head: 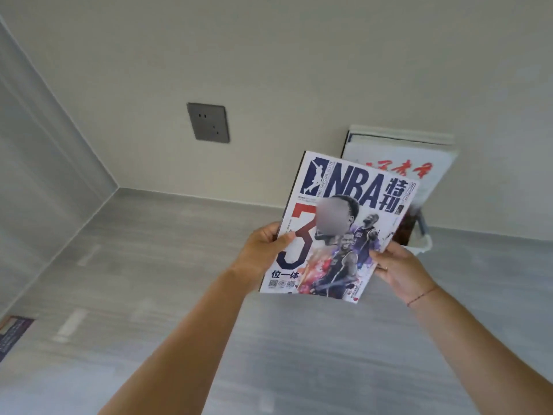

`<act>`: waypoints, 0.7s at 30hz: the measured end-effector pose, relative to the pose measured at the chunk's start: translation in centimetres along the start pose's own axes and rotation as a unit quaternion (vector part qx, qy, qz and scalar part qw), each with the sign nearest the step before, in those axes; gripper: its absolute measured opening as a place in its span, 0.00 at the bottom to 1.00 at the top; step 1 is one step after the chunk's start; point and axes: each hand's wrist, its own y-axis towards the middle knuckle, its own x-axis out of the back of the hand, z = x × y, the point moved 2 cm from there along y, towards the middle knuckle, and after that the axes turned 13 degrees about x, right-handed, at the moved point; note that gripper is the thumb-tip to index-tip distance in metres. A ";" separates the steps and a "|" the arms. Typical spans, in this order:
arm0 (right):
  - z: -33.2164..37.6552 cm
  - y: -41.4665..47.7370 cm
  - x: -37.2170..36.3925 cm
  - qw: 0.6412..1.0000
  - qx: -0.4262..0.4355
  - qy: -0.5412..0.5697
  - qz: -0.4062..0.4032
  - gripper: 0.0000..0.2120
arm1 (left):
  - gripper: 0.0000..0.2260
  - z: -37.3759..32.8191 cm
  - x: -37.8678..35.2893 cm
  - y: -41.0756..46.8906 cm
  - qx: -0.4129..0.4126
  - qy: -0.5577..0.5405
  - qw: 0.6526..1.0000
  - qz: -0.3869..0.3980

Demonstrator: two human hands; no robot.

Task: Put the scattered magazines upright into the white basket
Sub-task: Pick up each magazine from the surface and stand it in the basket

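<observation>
Held magazine point(338, 223) cover: "NBA", "特刊", big "3", "位一体".

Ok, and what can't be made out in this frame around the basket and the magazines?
White basket: head view, almost wholly hidden behind the NBA magazine.
Red-lettered magazine: head view, blurred, lower part covered by the NBA magazine; title unreadable.
Dark magazine on the floor: head view, cut off by the left edge.
Left hand and right hand: fingers behind the cover hidden.
</observation>
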 end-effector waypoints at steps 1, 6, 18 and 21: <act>1.3 0.4 1.4 0.999 0.022 -0.018 -0.014 0.11 | 0.07 -1.1 -1.2 1.0 -0.015 0.009 1.000 0.005; 8.1 3.7 6.8 0.982 0.129 -0.103 -0.087 0.11 | 0.07 -6.9 -6.0 5.6 -0.096 0.034 0.994 -0.048; 5.0 10.1 10.9 0.976 0.101 -0.147 -0.128 0.08 | 0.08 -5.7 -11.0 12.7 -0.040 0.000 0.981 -0.187; 2.2 10.7 11.3 0.976 0.065 -0.157 -0.136 0.02 | 0.06 -3.6 -10.9 13.9 -0.012 0.029 0.977 -0.209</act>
